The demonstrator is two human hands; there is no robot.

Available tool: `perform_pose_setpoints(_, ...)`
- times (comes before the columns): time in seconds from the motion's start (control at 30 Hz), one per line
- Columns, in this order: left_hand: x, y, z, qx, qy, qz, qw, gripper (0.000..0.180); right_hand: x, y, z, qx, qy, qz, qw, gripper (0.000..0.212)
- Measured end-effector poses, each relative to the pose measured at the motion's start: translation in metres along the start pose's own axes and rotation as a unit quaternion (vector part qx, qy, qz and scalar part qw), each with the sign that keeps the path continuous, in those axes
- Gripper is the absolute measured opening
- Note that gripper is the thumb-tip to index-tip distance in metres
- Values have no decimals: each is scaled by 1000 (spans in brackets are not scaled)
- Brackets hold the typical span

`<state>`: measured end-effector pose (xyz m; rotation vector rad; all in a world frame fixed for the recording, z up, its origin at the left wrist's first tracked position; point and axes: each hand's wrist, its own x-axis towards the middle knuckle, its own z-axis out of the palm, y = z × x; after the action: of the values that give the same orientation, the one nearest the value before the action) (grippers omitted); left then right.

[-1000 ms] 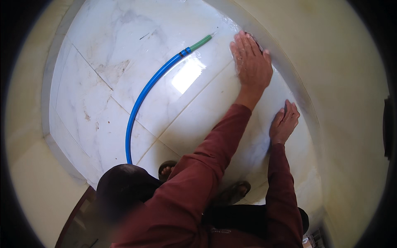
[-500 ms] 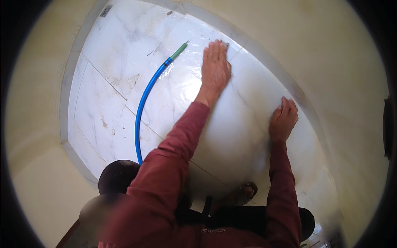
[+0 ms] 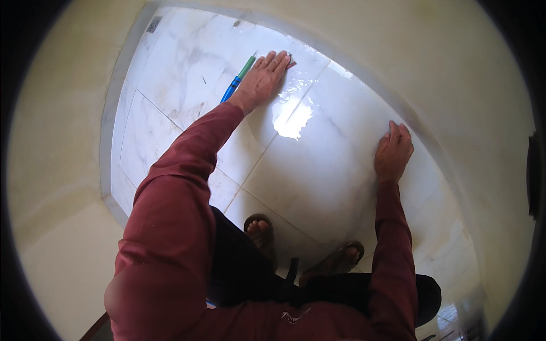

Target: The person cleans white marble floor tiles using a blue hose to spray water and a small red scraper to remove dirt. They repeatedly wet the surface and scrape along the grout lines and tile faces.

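Note:
My left hand (image 3: 264, 78) lies flat on the white marbled tile floor (image 3: 318, 187), fingers stretched out. At its fingertips is a small dark scrap (image 3: 291, 60), partly hidden, that the hand seems only to touch. The tiles beside this hand have a wet, shiny film. A blue hose with a green end (image 3: 233, 88) lies just left of the hand, and my forearm hides the rest of it. My right hand (image 3: 394, 150) is near the grey skirting (image 3: 406, 111) on the right, fingers slightly bent and apart from the thumb, with nothing visible in it.
Cream walls (image 3: 455, 79) rise around the curved-looking floor edge. A small drain grate (image 3: 153, 24) sits in the far left corner. My sandalled feet (image 3: 259, 227) are below, between my arms. Dirt specks and a brown smudge (image 3: 192, 113) mark the left tiles.
My left hand has slid left across the wet floor, close to the hose end, and the small dark scrap has shifted left too. My right hand has hardly moved.

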<state>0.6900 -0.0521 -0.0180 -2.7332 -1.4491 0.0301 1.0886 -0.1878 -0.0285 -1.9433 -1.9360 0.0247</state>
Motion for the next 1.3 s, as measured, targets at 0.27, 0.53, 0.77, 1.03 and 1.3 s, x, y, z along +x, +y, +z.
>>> perform_pose_setpoints(0.27,31,10,-14,94,-25,-60,993,50,5,-1,-1,-8,-12,-6,1000,38)
perform_pose_setpoints(0.53,13,12,-6,53,19,-62,997,49,4,-8,-3,-4,-12,-1,1000,38)
perform_pose_setpoints(0.77,10,28,-8,48,-14,-70,996,50,2,1,-3,-24,-22,-2,999,38)
perform_pose_setpoints(1.03,21,20,-5,41,-23,-87,995,55,1,-3,-2,-11,-20,-1,1000,37)
perform_pose_setpoints(1.3,20,-2,-11,-50,22,-82,995,49,4,-14,-3,13,-16,-15,1000,38)
